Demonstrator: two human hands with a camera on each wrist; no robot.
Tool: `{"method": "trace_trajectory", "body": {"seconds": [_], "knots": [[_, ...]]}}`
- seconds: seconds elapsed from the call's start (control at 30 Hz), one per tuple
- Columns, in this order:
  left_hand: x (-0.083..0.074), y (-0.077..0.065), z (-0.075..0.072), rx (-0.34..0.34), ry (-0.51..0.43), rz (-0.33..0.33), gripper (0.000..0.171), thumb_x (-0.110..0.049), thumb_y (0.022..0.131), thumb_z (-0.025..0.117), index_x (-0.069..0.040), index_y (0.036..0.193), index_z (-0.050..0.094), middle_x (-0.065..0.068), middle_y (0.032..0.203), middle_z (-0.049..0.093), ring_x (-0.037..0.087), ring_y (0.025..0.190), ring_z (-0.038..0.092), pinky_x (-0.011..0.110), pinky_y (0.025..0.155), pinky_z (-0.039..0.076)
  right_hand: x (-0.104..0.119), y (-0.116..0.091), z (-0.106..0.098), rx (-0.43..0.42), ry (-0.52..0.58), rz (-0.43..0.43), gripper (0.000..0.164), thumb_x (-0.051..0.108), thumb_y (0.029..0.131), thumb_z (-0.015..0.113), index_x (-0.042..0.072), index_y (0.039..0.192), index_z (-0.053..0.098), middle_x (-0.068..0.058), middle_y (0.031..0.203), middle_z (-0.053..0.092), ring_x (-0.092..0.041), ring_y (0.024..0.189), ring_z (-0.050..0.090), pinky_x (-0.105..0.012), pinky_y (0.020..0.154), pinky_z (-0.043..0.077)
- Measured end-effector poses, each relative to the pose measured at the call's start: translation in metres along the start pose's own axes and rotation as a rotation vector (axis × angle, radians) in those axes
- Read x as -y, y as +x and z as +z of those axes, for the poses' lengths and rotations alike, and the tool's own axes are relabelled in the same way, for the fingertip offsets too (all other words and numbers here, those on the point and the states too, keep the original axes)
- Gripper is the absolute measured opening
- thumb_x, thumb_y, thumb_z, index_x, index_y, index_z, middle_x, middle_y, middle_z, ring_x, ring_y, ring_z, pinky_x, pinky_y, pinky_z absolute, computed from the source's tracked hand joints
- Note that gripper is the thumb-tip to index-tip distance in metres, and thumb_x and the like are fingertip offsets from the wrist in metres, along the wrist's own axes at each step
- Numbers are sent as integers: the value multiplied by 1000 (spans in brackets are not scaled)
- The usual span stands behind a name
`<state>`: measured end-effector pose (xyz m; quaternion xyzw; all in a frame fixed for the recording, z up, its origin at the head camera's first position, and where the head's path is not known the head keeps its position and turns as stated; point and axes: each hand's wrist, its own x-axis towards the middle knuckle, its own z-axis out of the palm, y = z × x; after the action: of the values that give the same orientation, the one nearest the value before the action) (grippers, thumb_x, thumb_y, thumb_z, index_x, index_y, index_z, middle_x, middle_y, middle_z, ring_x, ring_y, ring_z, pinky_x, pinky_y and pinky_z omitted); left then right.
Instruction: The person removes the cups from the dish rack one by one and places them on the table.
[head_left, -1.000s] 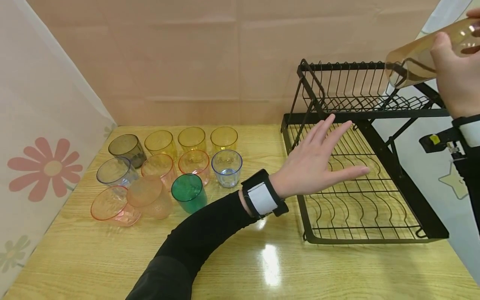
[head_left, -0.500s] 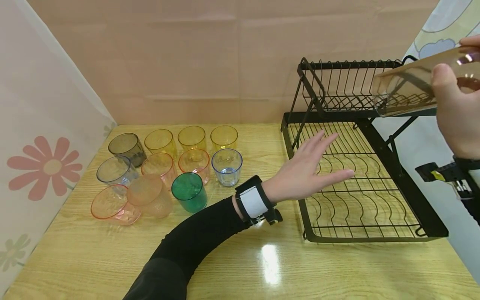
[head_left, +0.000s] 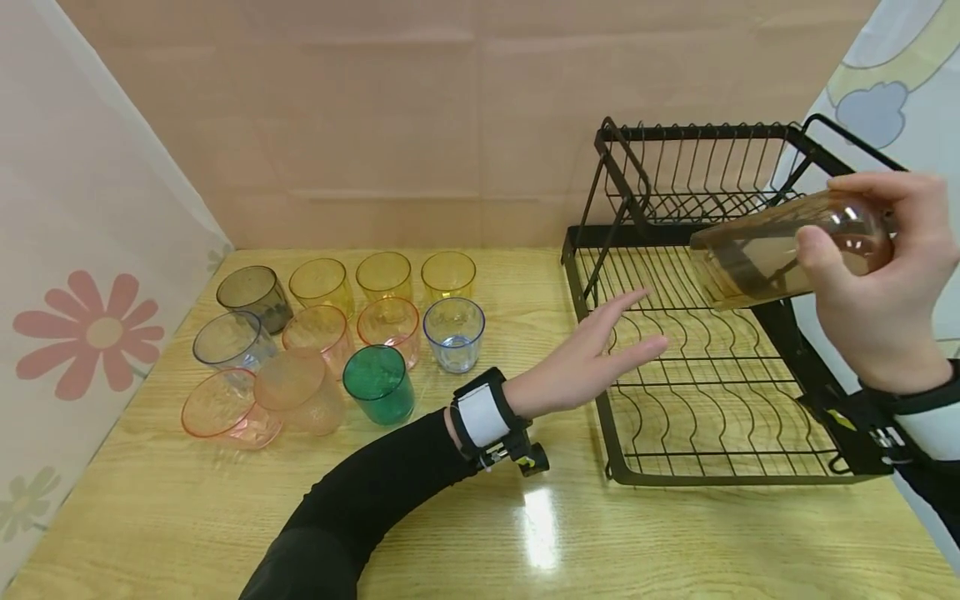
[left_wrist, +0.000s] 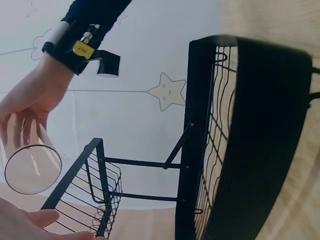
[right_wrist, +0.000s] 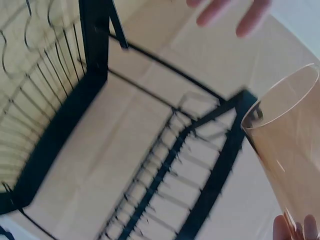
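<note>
My right hand [head_left: 892,283] grips a clear amber-brown tumbler [head_left: 757,258], its fingers and thumb round the closed end. Tilted nearly on its side, the tumbler points its rim leftward over the black two-tier dish rack [head_left: 738,480]. In the left wrist view the tumbler's round mouth [left_wrist: 33,170] faces the camera; the right wrist view shows its rim [right_wrist: 272,120] close by. My left hand [head_left: 581,362] holds nothing, fingers straight and thumb apart, above the rack's left edge. It is apart from the tumbler.
On the left of the wooden table stand several coloured tumblers: yellow [head_left: 447,277], pink [head_left: 300,392], green [head_left: 378,385], blue-rimmed [head_left: 454,335] and smoky grey [head_left: 255,300]. The rack's upper tier [head_left: 693,133] rises at the back, near a patterned right wall [head_left: 870,117].
My right hand has brought the tumbler down and to the left, from beside the upper tier to over the lower one. The left hand has drawn back a little to the left.
</note>
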<state>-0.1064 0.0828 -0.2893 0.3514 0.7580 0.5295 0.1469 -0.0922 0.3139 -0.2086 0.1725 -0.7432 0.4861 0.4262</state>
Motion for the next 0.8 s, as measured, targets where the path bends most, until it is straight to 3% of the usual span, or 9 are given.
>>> {"method": "trace_trajectory", "body": {"seconds": [0.17,0.37,0.47,0.57,0.67,0.8], "knots": [[7,-12,-4,7,-105,-26,67,-49,101,39,-22,157,13,-5,160,13,12,144,14,45,112,22,-3,-21,16,54,27,-4,42,4,76,63,-18,111,56,0,107,53,-7,81,56,-6,65,45],[12,-23,-6,-11,-228,-101,68,-52,100,37,-22,156,14,4,158,20,15,141,25,38,108,30,-11,-39,28,118,-20,66,42,0,80,59,-15,118,53,1,110,52,-10,86,52,-10,66,46],[16,-27,-5,-56,-289,-125,69,-51,99,39,-22,156,15,7,157,24,16,139,30,37,107,32,-14,-44,34,151,17,107,38,-1,83,58,-10,120,55,0,108,53,-10,83,50,-11,64,43],[18,-31,-5,-112,-354,-134,70,-50,99,41,-20,156,14,10,156,24,19,138,31,38,108,31,-14,-49,42,179,90,186,33,-1,87,56,2,119,58,-4,108,52,-12,87,53,-12,66,45],[21,-36,-6,-179,-421,-140,72,-49,98,43,-17,156,15,11,155,25,22,139,31,42,109,30,-12,-54,52,201,134,267,32,0,89,55,14,118,57,-5,113,51,-13,102,53,-14,76,45],[24,-43,-7,-268,-518,-175,70,-46,97,44,-17,155,17,12,155,27,24,139,31,50,109,27,-8,-63,66,224,197,352,27,1,93,54,13,117,54,-5,111,51,-14,103,53,-16,78,45]]}}
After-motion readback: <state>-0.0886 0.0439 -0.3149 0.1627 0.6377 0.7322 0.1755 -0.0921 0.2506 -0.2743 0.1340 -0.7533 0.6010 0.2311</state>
